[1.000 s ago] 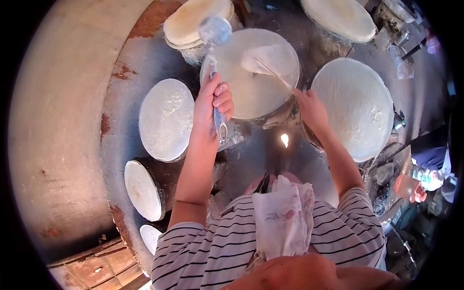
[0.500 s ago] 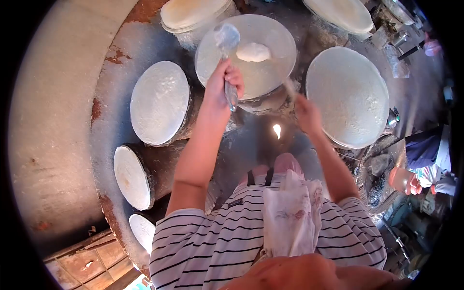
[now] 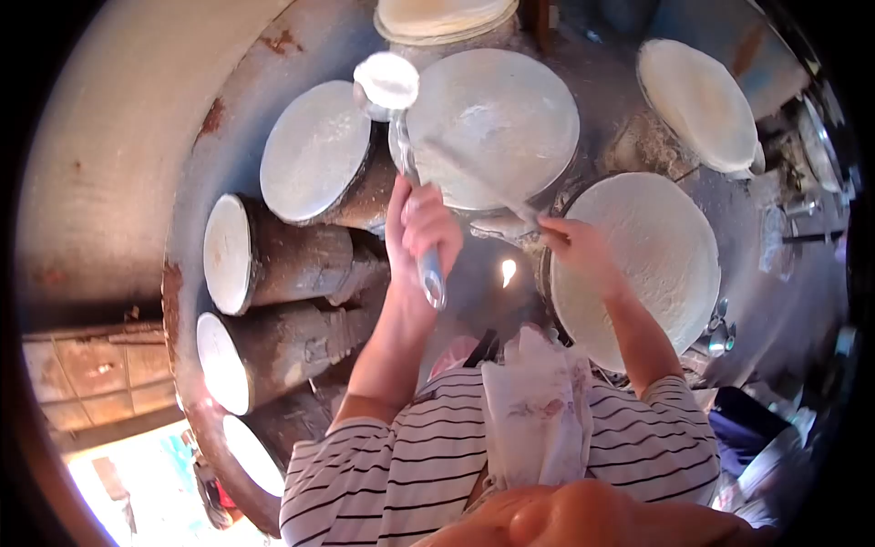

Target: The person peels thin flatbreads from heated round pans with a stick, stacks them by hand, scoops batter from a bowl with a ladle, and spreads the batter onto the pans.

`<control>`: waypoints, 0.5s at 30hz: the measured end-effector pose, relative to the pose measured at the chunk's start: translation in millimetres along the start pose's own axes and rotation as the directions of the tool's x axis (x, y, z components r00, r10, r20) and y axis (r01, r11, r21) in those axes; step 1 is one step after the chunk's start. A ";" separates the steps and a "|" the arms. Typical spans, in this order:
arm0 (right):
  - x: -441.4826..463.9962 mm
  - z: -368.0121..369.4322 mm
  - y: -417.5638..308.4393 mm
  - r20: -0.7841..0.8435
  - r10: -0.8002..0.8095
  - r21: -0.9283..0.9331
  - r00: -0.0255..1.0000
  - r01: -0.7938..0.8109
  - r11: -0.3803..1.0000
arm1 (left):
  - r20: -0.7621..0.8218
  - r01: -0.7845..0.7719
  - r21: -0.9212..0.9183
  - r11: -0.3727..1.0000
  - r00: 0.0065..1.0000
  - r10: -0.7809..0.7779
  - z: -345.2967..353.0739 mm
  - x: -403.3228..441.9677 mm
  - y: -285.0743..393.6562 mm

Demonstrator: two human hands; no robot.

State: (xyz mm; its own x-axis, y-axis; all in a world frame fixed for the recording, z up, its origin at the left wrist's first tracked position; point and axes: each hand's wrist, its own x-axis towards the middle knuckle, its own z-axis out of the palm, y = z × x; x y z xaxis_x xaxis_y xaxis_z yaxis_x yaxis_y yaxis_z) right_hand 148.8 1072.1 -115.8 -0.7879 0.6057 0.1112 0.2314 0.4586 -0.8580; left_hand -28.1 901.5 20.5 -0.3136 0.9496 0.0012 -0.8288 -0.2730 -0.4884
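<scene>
My left hand (image 3: 424, 228) is wrapped round the handle of a metal ladle (image 3: 432, 281). White batter (image 3: 387, 80) shows in its bowl, over the left edge of the middle round griddle (image 3: 538, 109). Between the fingers of my right hand (image 3: 581, 248) is a thin wooden stick (image 3: 483, 185), slanting up and left across the near part of that griddle. A thin pale layer coats the griddle, with a whiter patch near its centre. Whether the stick touches the layer, I cannot tell.
Round griddles with pale coatings stand in a ring: one at right (image 3: 638, 273), one at upper right (image 3: 697, 105), one at left (image 3: 317, 150), and several further down the left. A small flame (image 3: 509, 272) burns low in the middle. Metal containers (image 3: 802, 208) sit at far right.
The thick white mound on the middle griddle is now a flat thin layer. Batter now shows in the ladle. The stick has swung to the left over the griddle, and the view has shifted.
</scene>
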 end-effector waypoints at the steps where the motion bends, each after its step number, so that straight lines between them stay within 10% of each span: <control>1: -10.7 3.4 -10.2 0.043 -0.078 -0.038 0.996 0.079 0.996 | 0.004 -0.024 0.026 0.999 1.000 0.024 0.0 0.4 2.3; 6: -18.8 -44.5 4.4 0.146 0.093 -0.050 0.985 -0.087 0.995 | 0.026 -0.063 -0.084 0.994 0.998 0.066 16.0 -27.9 6.0; 9: 16.0 -58.2 10.9 -0.094 0.303 -0.124 0.948 -0.313 0.942 | 0.115 -0.179 -0.023 0.984 0.977 0.181 24.9 -52.4 7.6; 13: 74.3 -64.1 55.5 0.006 0.128 -0.364 0.992 -0.117 0.924 | 0.209 -0.256 -0.038 0.966 0.943 0.259 44.8 -121.5 16.4; 14: 69.8 -56.0 52.0 0.081 0.178 0.004 0.981 -0.179 0.984 | 0.264 -0.293 0.001 0.956 0.922 0.282 48.5 -150.8 22.4; 15: 75.4 -55.2 61.7 0.148 0.046 -0.213 0.988 -0.014 0.977 | 0.327 -0.334 0.041 0.942 0.895 0.303 46.9 -186.5 27.4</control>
State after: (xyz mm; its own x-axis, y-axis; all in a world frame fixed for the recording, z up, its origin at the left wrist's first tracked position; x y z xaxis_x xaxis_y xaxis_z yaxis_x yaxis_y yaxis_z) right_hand 135.2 1182.0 -132.6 -0.8523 0.5231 -0.0041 0.3584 0.5782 -0.7330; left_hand -14.1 709.7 47.8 -0.6835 0.7166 0.1388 -0.6947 -0.5803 -0.4250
